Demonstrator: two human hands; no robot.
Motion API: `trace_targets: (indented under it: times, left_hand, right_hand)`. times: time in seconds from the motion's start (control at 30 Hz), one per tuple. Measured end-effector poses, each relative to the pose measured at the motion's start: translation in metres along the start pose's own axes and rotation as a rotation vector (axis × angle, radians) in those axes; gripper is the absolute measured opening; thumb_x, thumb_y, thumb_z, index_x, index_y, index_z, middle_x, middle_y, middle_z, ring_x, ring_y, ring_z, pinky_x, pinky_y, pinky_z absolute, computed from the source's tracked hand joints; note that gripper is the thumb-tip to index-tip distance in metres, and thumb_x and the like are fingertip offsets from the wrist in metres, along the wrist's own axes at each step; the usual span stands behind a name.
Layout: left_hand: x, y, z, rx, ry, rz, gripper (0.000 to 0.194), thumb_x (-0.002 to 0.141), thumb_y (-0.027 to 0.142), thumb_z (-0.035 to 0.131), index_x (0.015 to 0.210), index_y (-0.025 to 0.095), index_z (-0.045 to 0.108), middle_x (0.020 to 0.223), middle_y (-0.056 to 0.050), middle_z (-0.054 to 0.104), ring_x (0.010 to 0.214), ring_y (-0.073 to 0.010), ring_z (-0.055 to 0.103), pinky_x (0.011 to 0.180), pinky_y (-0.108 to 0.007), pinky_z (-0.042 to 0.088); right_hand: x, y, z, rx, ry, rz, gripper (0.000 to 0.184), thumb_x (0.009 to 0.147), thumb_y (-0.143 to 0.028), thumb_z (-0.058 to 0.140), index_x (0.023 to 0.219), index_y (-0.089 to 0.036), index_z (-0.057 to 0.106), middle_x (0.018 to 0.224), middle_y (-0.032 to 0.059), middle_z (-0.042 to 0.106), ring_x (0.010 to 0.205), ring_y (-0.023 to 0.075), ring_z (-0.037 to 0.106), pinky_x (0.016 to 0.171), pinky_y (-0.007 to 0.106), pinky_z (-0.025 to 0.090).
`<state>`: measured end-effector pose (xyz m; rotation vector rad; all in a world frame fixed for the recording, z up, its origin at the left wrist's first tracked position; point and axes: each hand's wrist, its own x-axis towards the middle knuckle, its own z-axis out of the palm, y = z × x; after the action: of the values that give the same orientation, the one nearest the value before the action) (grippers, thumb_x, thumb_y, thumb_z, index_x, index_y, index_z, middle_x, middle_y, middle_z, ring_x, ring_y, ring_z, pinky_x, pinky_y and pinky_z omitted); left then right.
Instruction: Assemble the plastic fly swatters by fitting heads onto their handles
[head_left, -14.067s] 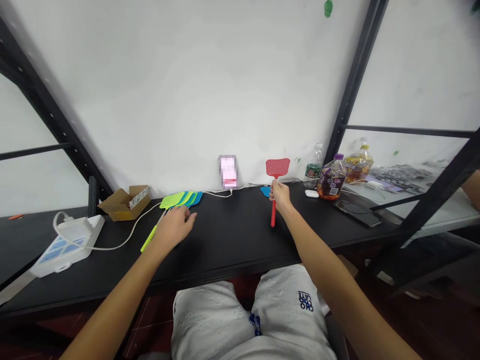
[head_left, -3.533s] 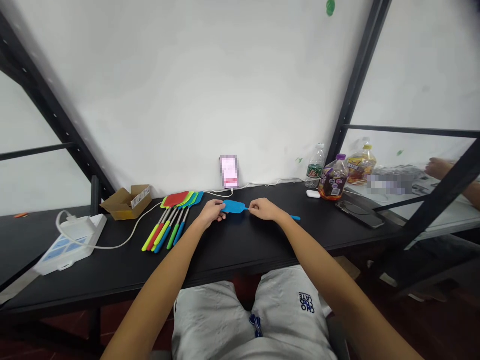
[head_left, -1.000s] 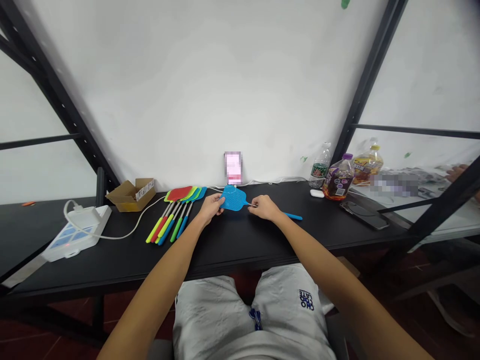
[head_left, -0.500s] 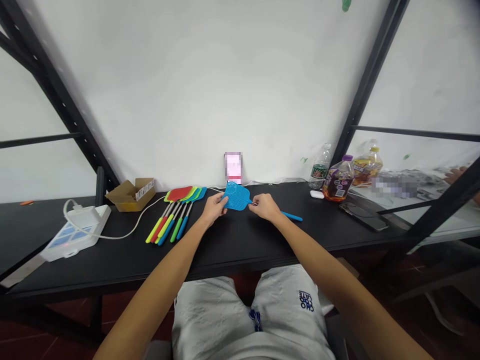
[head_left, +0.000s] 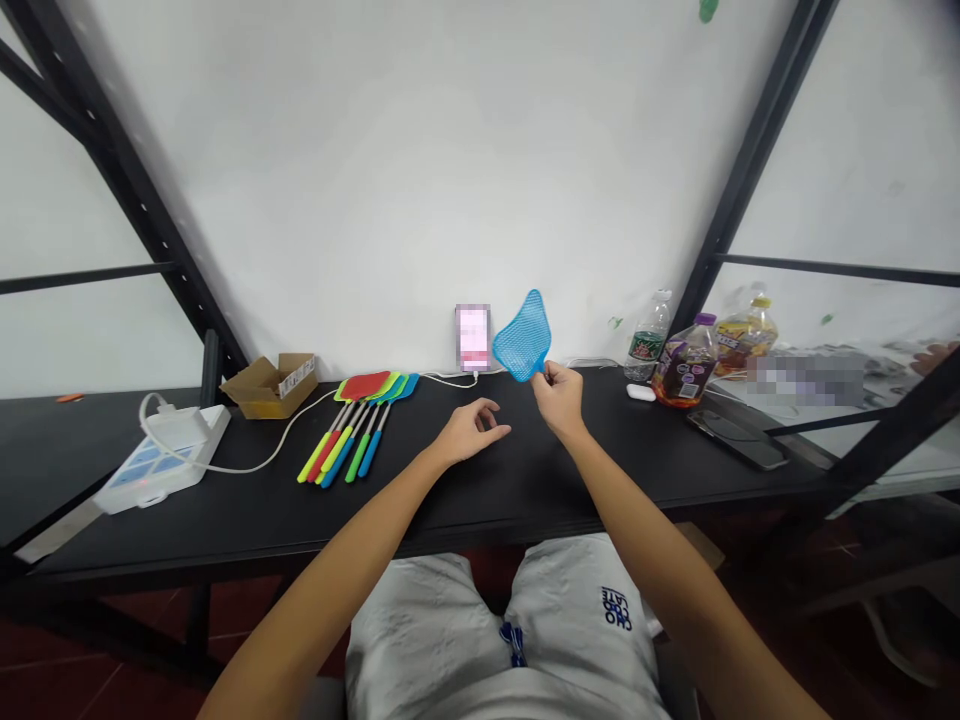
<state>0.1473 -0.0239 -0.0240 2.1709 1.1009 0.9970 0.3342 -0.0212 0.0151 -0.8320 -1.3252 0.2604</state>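
Note:
My right hand (head_left: pixel 559 398) is closed around the neck of a blue fly swatter (head_left: pixel 523 338). Its perforated head is raised above the table and looks bent, with one corner pointing up; its handle is hidden behind my hand and arm. To the left, my left hand (head_left: pixel 471 432) is over the black table with fingers curled but apart and nothing between them. Further left lies a fanned row of fly swatters (head_left: pixel 367 388), with red, yellow, green and blue heads, grey shafts and coloured grips pointing toward me.
A lit phone (head_left: pixel 473 338) leans on the wall. An open cardboard box (head_left: pixel 271 388) and a white power strip (head_left: pixel 166 462) are at left. At right stand a clear bottle (head_left: pixel 649 338) and a purple-capped bottle (head_left: pixel 685 362), near a white case (head_left: pixel 641 393) and dark phone (head_left: pixel 739 438).
My left hand has let go of the swatter head and moved down and right. My right hand has lifted the blue swatter, turning its head upward. The view has shifted slightly.

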Motion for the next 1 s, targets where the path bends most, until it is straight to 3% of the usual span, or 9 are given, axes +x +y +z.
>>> trace_targets:
  times: [0.17,0.3,0.43,0.53,0.7,1.0]
  left_hand:
    - [0.001,-0.005,0.001,0.164,0.081,0.070,0.046,0.078,0.049,0.067,0.113,0.019,0.060,0.093,-0.002,0.063,0.061,-0.0102,0.052,0.064,-0.027,0.046]
    - [0.001,-0.008,0.000,0.229,0.112,0.077,0.046,0.082,0.051,0.063,0.116,0.021,0.062,0.101,-0.003,0.060,0.061,-0.0094,0.050,0.065,-0.027,0.046]
    - [0.000,-0.006,0.001,0.288,0.011,0.133,0.029,0.087,0.047,0.057,0.095,0.023,0.071,0.091,-0.002,0.062,0.066,-0.0113,0.052,0.063,-0.025,0.042]
    - [-0.001,-0.003,0.001,0.292,-0.059,0.165,0.029,0.089,0.044,0.056,0.083,0.022,0.072,0.083,-0.001,0.063,0.068,-0.0123,0.053,0.062,-0.025,0.039]
    - [0.000,-0.002,0.003,0.284,-0.105,0.186,0.026,0.086,0.043,0.060,0.084,0.020,0.072,0.080,-0.001,0.062,0.066,-0.0120,0.052,0.061,-0.024,0.038]
    - [0.004,-0.022,-0.013,0.371,-0.010,0.084,0.026,0.086,0.042,0.057,0.085,0.021,0.073,0.081,-0.004,0.066,0.071,-0.0161,0.056,0.065,-0.026,0.041]
  right_hand:
    - [0.006,-0.003,0.002,0.467,0.169,0.205,0.049,0.088,-0.044,0.054,0.057,-0.023,0.024,0.050,-0.0077,0.018,0.043,0.0069,0.018,0.042,0.024,0.016]
    - [0.013,-0.004,0.001,0.759,0.137,0.462,0.051,0.092,-0.049,0.050,0.060,-0.023,0.020,0.048,-0.0095,0.014,0.039,0.0068,0.011,0.037,0.023,0.012]
    - [0.014,0.002,-0.001,0.877,0.112,0.632,0.050,0.095,-0.049,0.043,0.060,-0.023,0.018,0.046,-0.0096,0.013,0.038,0.0074,0.010,0.034,0.022,0.011]
    - [0.013,0.006,-0.003,0.917,0.121,0.668,0.051,0.096,-0.051,0.041,0.061,-0.023,0.016,0.045,-0.0096,0.012,0.037,0.0074,0.009,0.034,0.022,0.011]
    - [0.014,0.007,-0.004,0.966,0.134,0.689,0.050,0.097,-0.047,0.039,0.061,-0.022,0.015,0.045,-0.0092,0.012,0.037,0.0074,0.009,0.034,0.022,0.011]
    - [0.033,0.024,-0.032,0.869,0.263,0.691,0.047,0.095,-0.045,0.037,0.063,-0.023,0.011,0.044,-0.0095,0.011,0.036,0.0074,0.009,0.033,0.023,0.012]
